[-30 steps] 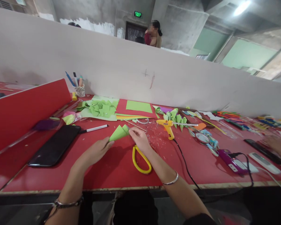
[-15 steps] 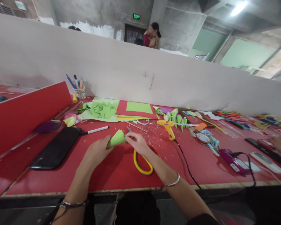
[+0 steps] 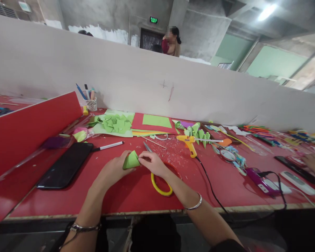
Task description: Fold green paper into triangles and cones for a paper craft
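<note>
A piece of green paper (image 3: pixel 131 160), curled into a cone-like roll, is held above the red table. My left hand (image 3: pixel 117 167) is closed around its left side and underside. At its right edge, my right hand (image 3: pixel 153 162) pinches the paper between thumb and fingertips. Under my right hand and forearm lie scissors (image 3: pixel 161 191) with yellow and red handles; the blade tip shows beyond the fingers. To the right rests a yellow glue gun (image 3: pixel 189 144) with a glue stick in its back. Behind it sit several green paper cones (image 3: pixel 199 133).
Cut green paper pieces (image 3: pixel 115 123) lie on a pale sheet at the back. A black phone (image 3: pixel 65 167) and a marker (image 3: pixel 110 146) are at the left. A purple power strip (image 3: pixel 262 182) and another person's hand (image 3: pixel 313 162) are at the right.
The green paper has been turned and rolled tighter, its end now facing up. My left hand has wrapped further around it; my right hand stays at its right edge.
</note>
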{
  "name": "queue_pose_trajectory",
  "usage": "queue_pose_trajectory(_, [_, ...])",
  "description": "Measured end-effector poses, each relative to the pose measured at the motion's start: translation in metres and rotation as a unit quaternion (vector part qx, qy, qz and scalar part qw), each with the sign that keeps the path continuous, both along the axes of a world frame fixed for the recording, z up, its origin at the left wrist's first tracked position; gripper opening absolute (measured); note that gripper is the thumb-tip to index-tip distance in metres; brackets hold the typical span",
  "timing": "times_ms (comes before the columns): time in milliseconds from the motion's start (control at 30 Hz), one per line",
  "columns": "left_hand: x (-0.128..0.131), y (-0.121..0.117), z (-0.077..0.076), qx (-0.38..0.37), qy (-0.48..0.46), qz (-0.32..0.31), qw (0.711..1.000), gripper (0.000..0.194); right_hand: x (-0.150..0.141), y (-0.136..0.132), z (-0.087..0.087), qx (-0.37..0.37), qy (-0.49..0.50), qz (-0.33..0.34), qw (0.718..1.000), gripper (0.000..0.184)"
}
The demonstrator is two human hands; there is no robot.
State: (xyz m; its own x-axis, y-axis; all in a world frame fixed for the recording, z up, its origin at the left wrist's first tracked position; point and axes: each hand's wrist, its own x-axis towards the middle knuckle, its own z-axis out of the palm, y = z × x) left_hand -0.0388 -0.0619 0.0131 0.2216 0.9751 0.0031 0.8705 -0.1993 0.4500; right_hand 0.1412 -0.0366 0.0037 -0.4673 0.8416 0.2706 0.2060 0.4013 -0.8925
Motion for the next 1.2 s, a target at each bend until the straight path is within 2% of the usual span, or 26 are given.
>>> queue_pose_trajectory(67, [0.002,-0.002,0.000,0.009,-0.011,-0.011,1.000,0.049,-0.001,0.000,0.000,0.008,-0.005,-0.001,1.000,0.014])
queue_pose_trajectory(200, [0.001,-0.001,0.003,-0.003,0.012,-0.015,1.000,0.033,0.000,0.000,0.000,0.001,0.003,-0.017,1.000,0.015])
queue_pose_trajectory(333, [0.000,0.001,0.005,-0.006,0.022,-0.021,1.000,0.029,0.001,0.000,0.001,-0.016,0.002,-0.029,0.999,0.016])
queue_pose_trajectory(633, [-0.001,-0.001,0.007,-0.009,0.007,-0.012,1.000,0.037,0.001,-0.001,0.001,-0.032,0.011,-0.014,0.999,0.015])
queue_pose_trajectory(833, [-0.003,0.002,0.004,-0.024,0.056,0.027,0.998,0.042,0.002,0.002,-0.004,-0.057,0.027,-0.058,0.996,0.016])
queue_pose_trajectory(967, [-0.004,0.002,-0.001,-0.023,0.046,0.032,0.998,0.047,0.002,0.005,-0.007,-0.067,0.029,-0.071,0.995,0.014])
queue_pose_trajectory(1133, [-0.007,-0.002,-0.003,-0.018,0.051,0.046,0.997,0.052,0.005,0.008,-0.011,-0.040,0.011,-0.116,0.992,0.017])
queue_pose_trajectory(1200, [-0.010,-0.004,-0.003,-0.016,0.041,0.057,0.997,0.051,0.005,0.009,-0.012,-0.054,0.018,-0.114,0.992,0.017])
